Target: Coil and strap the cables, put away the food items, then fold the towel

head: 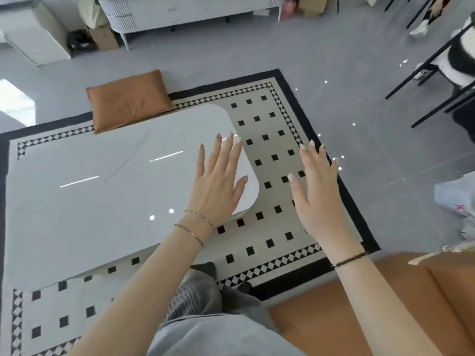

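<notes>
From where I stand, neither the cables, the food items nor the towel show anywhere, so there is no lie or long axis to give for them. The nearest guide is the white glossy surface [102, 196]. It stretches away to the person's left and out of view, and its rounded corner ends right under the hands.

The left hand [218, 186] is spread flat, palm down, over that rounded corner, with its fingers straight and slightly fanned. It holds nothing, and I cannot tell whether the palm rests on the surface or hovers just above it. The right hand [317, 194] is just as flat and open, also holding nothing. It lies off the surface past the corner, above the patterned rug [270, 140] underneath.

A pale plastic bag [457, 199] sits on the floor well off to the right of the surface, and what is inside cannot be made out. A brown cushion [128, 98] lies against the far edge of the surface. An orange seat [321, 309] is on the near side, to the right of the person's legs.

My guess is that no part of the task is in hand yet. If the things are further along the surface, the left hand is the better placed. If they are off towards the bag, the right hand is nearer. Either way the person would have to turn and look first.
</notes>
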{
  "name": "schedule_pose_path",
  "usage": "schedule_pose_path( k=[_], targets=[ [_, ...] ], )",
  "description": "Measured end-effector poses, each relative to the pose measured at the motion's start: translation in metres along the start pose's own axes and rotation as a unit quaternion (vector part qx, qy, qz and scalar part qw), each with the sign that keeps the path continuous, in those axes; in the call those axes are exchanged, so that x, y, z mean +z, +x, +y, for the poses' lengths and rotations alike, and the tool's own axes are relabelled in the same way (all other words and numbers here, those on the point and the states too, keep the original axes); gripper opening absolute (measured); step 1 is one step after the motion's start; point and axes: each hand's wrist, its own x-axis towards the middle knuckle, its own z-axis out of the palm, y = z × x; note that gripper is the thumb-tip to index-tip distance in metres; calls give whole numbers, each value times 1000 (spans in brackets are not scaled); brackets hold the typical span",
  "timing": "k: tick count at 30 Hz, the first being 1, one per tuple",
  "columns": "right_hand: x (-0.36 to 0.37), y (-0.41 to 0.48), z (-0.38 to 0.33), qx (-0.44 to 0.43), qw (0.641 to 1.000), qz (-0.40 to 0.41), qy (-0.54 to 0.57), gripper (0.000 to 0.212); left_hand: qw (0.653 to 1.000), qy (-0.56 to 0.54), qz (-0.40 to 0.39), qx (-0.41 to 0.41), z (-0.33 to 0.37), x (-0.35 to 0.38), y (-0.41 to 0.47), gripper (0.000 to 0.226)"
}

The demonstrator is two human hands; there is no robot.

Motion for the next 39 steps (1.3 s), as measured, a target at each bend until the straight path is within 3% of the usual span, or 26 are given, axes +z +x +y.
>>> schedule_pose_path(
  k=[16,24,36,39],
  targets=[
    [-42,250,102,-80,993,-57,-62,55,996,35,36,-73,-14,65,255,65],
    [-45,408,132,-133,984,-107,-48,55,986,15,55,-159,-46,91,366,71],
    [-44,670,144,-302,926,-223,-30,60,945,60,60,-316,-82,97,539,80],
    [-31,733,130,-337,904,-263,-20,59,920,58,65,-382,-97,95,569,79]
  ],
)
